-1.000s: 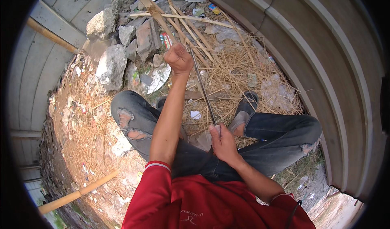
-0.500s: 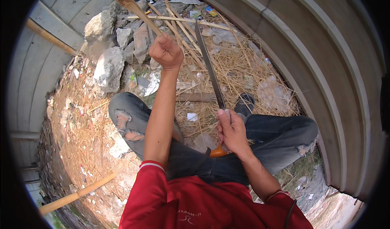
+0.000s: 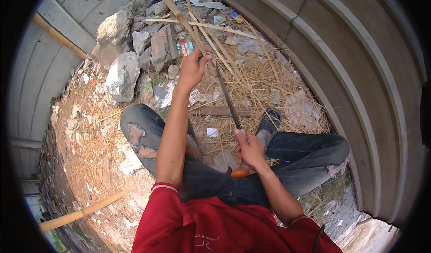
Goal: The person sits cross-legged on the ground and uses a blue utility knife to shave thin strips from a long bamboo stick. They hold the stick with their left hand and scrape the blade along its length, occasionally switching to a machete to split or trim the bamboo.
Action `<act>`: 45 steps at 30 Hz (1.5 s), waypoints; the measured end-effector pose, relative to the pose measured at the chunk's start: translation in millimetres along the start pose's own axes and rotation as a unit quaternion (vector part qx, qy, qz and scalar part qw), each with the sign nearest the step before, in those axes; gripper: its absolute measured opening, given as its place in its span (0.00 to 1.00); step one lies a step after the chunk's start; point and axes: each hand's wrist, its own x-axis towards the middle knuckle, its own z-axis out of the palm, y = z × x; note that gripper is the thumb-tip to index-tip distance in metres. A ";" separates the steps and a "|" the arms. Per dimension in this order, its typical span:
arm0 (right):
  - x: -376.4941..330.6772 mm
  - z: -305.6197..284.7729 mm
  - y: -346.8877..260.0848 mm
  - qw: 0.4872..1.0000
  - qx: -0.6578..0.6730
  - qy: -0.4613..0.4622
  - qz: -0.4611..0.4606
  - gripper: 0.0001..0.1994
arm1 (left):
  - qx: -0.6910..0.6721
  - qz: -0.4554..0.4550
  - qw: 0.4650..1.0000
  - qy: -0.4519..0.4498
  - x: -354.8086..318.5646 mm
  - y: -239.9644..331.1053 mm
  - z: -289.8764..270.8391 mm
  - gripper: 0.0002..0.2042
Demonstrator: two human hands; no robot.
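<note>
My left hand (image 3: 193,70) reaches forward with its fingers closed round the near end of a long split bamboo strip (image 3: 176,11), which runs up and away past the top of the view. In front of my lap, my right hand (image 3: 250,150) grips a long knife like a machete. Its dark narrow blade (image 3: 230,99) points away from me, the tip close beside the left hand and the strip. Whether blade and strip touch I cannot tell. Below the right hand, the knife's orange handle end (image 3: 240,172) shows over my jeans.
Grey rocks (image 3: 122,76) are piled at the far left. Several bamboo strips (image 3: 211,42) lie over straw and shavings (image 3: 287,100) ahead. A ribbed metal wall (image 3: 341,51) curves along the right. Bamboo poles (image 3: 83,214) stick in from the left. A short wooden piece (image 3: 220,111) lies before my feet.
My left hand has turned and shifted slightly right, bringing the bamboo strip nearer the blade. The right hand and knife have moved a little left and toward me, lowering the tip in view.
</note>
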 end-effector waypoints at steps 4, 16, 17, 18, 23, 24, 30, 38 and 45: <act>1.6 -6.8 -15.4 0.999 -0.018 -0.001 -0.039 0.19 | 0.038 -0.035 0.999 -0.017 3.2 -4.2 -12.5 0.06; 22.4 18.7 48.8 0.993 -0.044 0.041 -0.099 0.21 | 0.144 -0.028 0.988 0.037 -0.7 13.0 11.2 0.05; 30.5 13.3 60.8 0.997 -0.076 -0.004 -0.020 0.22 | 0.144 -0.037 0.988 0.038 -1.4 9.7 9.5 0.05; 31.6 10.9 54.9 0.990 0.088 -0.029 0.102 0.19 | 0.134 -0.042 0.989 0.041 -0.8 1.3 5.0 0.05; 7.3 3.9 -17.6 0.991 0.134 -0.014 -0.014 0.18 | 0.085 -0.049 0.994 0.046 2.2 -23.9 -2.7 0.05; -4.8 6.0 -47.4 0.986 0.155 0.001 -0.062 0.17 | 0.093 -0.045 0.994 0.038 5.9 -22.5 -2.0 0.05; -4.3 28.1 -42.7 0.951 0.062 0.100 -0.285 0.15 | 0.068 -0.017 0.997 0.028 5.6 -19.2 3.2 0.05; 29.1 -6.0 -9.2 0.991 0.127 0.011 0.028 0.20 | 0.003 -0.073 0.997 -0.005 7.6 -19.2 -14.3 0.05; -13.2 8.5 -89.0 0.927 0.246 0.039 -0.280 0.16 | 0.038 -0.058 0.996 -0.053 7.7 -22.2 -8.0 0.04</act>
